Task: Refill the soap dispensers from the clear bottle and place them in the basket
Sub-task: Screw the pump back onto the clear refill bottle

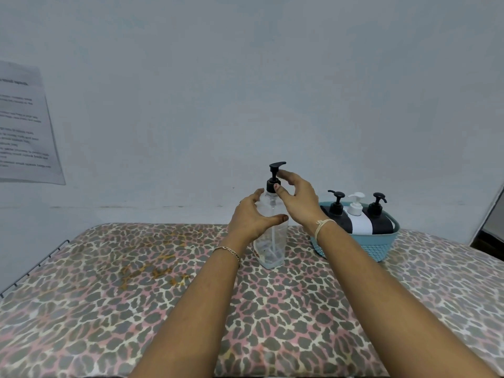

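A clear bottle [271, 249] with a black pump top [276, 170] stands upright on the leopard-print table [136, 296]. My left hand [251, 216] grips its upper body from the left, thumb across the front. My right hand [297, 199] pinches the black pump collar with thumb and fingers. Three dispensers stand in the light-blue basket [360, 246] to the right: a black one [336, 211], a white one [357, 214] and another black one [377, 214].
A pale wall rises right behind the table. A printed paper sheet [24, 126] hangs on the wall at the left. A thin wire rail [35, 266] runs along the table's left edge. A dark doorway edge [491, 230] shows at the far right.
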The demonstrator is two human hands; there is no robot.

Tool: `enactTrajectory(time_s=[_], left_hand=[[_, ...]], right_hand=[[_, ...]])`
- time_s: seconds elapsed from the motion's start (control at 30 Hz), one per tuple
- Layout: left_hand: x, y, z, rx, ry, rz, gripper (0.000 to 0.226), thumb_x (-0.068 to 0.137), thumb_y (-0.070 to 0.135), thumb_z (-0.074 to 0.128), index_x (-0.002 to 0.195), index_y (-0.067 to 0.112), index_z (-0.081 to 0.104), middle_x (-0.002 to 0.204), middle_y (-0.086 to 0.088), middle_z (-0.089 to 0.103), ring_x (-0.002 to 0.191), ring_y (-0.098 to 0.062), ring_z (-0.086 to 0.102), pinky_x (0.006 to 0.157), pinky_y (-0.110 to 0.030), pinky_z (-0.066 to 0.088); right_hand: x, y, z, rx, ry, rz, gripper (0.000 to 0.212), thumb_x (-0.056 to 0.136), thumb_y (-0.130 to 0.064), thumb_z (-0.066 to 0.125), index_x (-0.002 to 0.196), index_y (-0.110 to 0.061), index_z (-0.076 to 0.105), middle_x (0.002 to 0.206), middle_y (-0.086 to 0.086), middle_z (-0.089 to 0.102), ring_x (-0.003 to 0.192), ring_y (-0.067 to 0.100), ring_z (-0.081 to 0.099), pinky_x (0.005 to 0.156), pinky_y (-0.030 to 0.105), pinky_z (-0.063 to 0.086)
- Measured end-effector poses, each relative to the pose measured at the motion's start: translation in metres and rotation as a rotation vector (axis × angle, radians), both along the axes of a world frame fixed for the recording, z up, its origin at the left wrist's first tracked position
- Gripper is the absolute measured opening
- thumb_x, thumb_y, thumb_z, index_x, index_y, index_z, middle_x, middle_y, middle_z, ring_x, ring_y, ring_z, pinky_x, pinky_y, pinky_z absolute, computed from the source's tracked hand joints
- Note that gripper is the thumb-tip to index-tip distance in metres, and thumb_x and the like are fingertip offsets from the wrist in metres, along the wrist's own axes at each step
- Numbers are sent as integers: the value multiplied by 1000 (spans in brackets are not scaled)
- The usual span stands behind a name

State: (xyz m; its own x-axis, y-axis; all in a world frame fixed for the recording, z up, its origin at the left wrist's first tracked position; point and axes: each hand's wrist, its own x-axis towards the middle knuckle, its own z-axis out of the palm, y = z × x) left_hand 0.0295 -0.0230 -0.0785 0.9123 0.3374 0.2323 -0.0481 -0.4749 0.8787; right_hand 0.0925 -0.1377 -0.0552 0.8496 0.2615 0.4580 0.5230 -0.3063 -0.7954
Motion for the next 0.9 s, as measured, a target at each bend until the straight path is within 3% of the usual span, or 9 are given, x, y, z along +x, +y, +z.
enactTrajectory(time_s=[0.1, 0.2, 0.3, 0.43, 0.57, 0.7, 0.83, 0.9], left_hand=[[4, 3, -3, -24, 1, 1, 102, 58, 44, 88, 144, 20, 39, 141, 3, 48, 128, -16, 48, 103, -42, 45], [4, 6, -6, -54, -21, -13, 103, 55, 46, 89, 143, 22, 41, 140, 5, 50, 127, -14, 48, 103, -42, 45], [4, 7, -11, -83, -53, -30, 99, 58, 42, 89, 143, 24, 41, 143, 8, 47, 129, -12, 46, 104, -40, 44], [6, 8, -12, -129, -71, -30, 98, 60, 35, 90, 144, 21, 40, 145, 8, 45, 130, -9, 44, 105, -34, 42], [1, 6, -8, -133, -58, -33, 95, 63, 33, 88, 144, 23, 39, 146, 10, 44, 128, -5, 43, 105, -28, 40], [-6, 3, 1, -62, -16, -20, 94, 64, 47, 84, 144, 27, 38, 146, 13, 43, 125, -3, 45, 95, -20, 38], [-8, 8, 16, -37, 140, -21, 103, 56, 70, 76, 145, 34, 37, 145, 7, 47, 127, -12, 49, 99, -32, 46], [-9, 11, 26, 2, 217, -36, 104, 56, 73, 74, 145, 36, 35, 144, 7, 48, 127, -13, 50, 98, -37, 48]], right_hand=[[2, 3, 0, -61, 1, 46, 32, 96, -32, 53, 128, -32, 55, 127, -11, 60, 127, 15, 46, 108, 50, 30], [5, 5, 2, -50, -10, 21, 21, 90, -35, 63, 110, -36, 57, 111, -19, 61, 115, 12, 51, 104, 49, 32], [5, 9, 0, 11, -21, 21, 24, 83, -37, 71, 94, -40, 50, 100, -26, 58, 108, 11, 54, 102, 49, 35], [13, 5, -5, 149, 91, 201, 19, 89, -36, 66, 102, -26, 55, 113, -12, 66, 114, 4, 56, 107, 45, 37], [15, -6, 0, 134, 158, 291, 23, 92, -27, 64, 110, -14, 57, 117, -3, 67, 115, 5, 58, 106, 39, 41], [14, -8, 9, 80, 138, 212, 24, 83, -27, 74, 100, -18, 59, 108, -7, 67, 106, 7, 59, 102, 38, 43], [15, -6, 17, -94, 148, 159, 43, 76, -49, 69, 113, -28, 64, 108, -13, 67, 108, 12, 56, 99, 46, 39], [15, -7, 22, -196, 188, 170, 43, 81, -48, 65, 120, -29, 64, 115, -9, 65, 114, 15, 51, 102, 48, 36]])
